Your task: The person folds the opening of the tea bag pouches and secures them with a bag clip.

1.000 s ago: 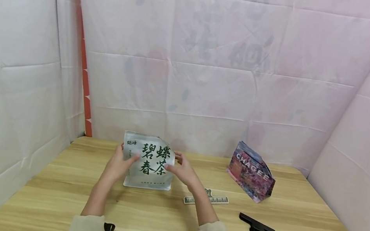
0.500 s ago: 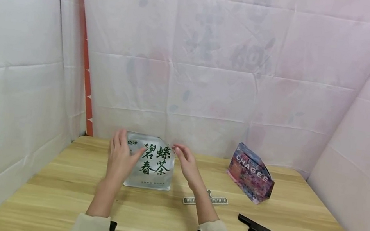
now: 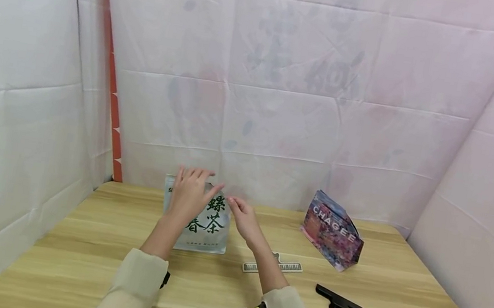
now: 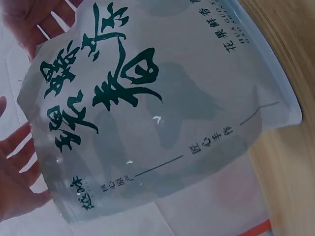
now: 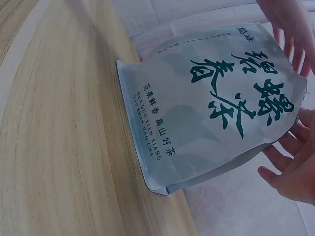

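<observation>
A pale silver-green tea pouch [image 3: 209, 235] with dark green Chinese characters stands upright on the table. My left hand [image 3: 189, 193] reaches across its upper front, fingers spread loosely near the top edge; in the left wrist view, the left hand [image 4: 17, 177] lies along that edge. At the pouch's top right corner, my right hand [image 3: 244, 219] holds the edge with thumb and fingertips close together. In the right wrist view, the other fingers of the right hand [image 5: 290, 167] are spread beside the corner. The left hand covers some of the printing in the head view.
A colourful CHAGEE bag [image 3: 333, 232] stands at the right. A clip with a piano-key pattern [image 3: 290, 267] lies partly behind the right forearm. A black clip [image 3: 340, 301] lies nearer the front right. White cloth walls [image 3: 283, 101] enclose the wooden table [image 3: 397, 301].
The left hand has left the pouch's left side and moved up and right across its top. The right hand has risen from the right side to the top corner. The pouch stays in place.
</observation>
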### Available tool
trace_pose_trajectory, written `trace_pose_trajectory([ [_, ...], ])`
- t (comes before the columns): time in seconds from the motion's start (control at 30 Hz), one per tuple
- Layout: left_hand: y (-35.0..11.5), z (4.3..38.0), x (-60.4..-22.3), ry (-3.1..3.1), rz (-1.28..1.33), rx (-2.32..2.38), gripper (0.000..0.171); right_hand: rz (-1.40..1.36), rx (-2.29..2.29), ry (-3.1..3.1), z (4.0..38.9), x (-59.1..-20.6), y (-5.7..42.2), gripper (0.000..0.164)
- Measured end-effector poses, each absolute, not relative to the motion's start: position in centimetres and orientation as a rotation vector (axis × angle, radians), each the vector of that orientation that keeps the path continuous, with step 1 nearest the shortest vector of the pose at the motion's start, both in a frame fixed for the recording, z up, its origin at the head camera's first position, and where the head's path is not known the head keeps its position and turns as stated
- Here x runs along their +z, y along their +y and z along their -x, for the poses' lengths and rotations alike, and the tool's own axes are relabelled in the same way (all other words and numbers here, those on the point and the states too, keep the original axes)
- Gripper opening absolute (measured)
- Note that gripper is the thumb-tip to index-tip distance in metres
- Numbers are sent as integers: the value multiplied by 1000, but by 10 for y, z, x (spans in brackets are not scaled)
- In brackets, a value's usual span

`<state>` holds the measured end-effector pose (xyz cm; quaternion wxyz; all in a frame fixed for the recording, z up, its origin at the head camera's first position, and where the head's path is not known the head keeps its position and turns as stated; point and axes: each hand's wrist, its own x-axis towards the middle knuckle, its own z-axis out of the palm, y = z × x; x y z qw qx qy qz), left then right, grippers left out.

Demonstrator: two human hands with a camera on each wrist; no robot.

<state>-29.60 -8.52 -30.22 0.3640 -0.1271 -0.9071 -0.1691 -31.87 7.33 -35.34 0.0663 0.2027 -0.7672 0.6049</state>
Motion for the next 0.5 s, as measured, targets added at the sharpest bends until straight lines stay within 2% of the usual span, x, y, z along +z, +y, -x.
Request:
trace_pose_trajectory([
  [0.2,-89,299,-307,-2507,246,-445,44,-637,1836,-2310,318,-356,70,36],
  [0.37,-93,301,-305,-2538,301,-473,43,-661,1856,-2289,319,-356,70,32],
  [0.5,-96,302,-302,-2572,368,-513,36,-653,1868,-2283,318,-354,70,28],
])
